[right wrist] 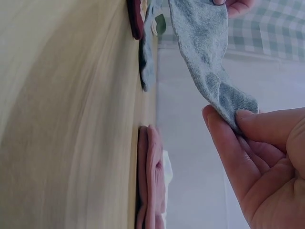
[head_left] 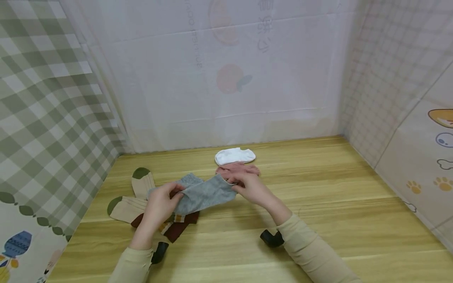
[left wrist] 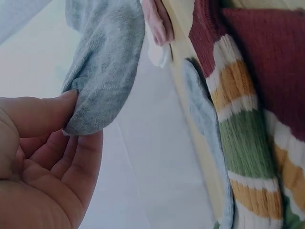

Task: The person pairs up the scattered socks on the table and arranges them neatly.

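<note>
A grey sock (head_left: 207,195) is stretched in the air between both hands. My left hand (head_left: 163,202) pinches its toe end between thumb and fingers, plain in the left wrist view. At the other end, my right hand (head_left: 254,189) pinches the sock's opening. Below the held sock, a second grey sock (head_left: 190,180) lies on the table, partly covered in the head view. Striped socks (left wrist: 245,148) in maroon, white, orange and green lie beneath and beside the left hand. Pink socks (right wrist: 153,176) lie on the table just beyond the right hand.
White socks (head_left: 235,156) lie at the back of the wooden table (head_left: 329,204), behind the pink ones. Cream socks with green toes (head_left: 128,208) lie at the left. Cloth-covered walls (head_left: 170,102) stand at the back and both sides.
</note>
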The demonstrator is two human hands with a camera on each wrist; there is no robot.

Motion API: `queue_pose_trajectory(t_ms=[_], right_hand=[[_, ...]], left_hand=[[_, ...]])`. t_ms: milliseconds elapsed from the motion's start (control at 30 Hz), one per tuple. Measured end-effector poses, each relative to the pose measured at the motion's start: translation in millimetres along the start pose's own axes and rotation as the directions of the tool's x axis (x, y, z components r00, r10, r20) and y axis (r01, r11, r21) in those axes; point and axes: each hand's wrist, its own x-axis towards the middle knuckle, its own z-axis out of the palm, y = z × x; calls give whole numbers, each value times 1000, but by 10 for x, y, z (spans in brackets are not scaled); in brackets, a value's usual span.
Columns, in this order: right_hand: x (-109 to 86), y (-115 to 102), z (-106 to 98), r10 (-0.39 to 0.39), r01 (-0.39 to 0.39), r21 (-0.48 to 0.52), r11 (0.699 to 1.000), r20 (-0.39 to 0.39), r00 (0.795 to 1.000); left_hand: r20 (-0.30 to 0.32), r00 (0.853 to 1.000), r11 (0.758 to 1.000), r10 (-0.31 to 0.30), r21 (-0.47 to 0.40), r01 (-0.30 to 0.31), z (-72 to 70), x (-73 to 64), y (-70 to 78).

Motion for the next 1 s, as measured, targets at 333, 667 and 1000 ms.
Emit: queue_pose_trajectory(t_ms=[333, 667, 1000], right_hand=[[-40, 74, -169, 26, -26, -14, 1000, -8, 1000], [-180, 111, -308, 106, -107, -44, 993, -25, 994], [-248, 229, -391, 130, -131, -55, 990, -18, 991]], left_hand=[[-29, 999, 999, 18, -41, -19, 123, 113, 73], [-19, 997, 995, 77, -61, -78, 286, 246, 150], [42, 997, 997, 61, -54, -59, 453, 389, 190]])
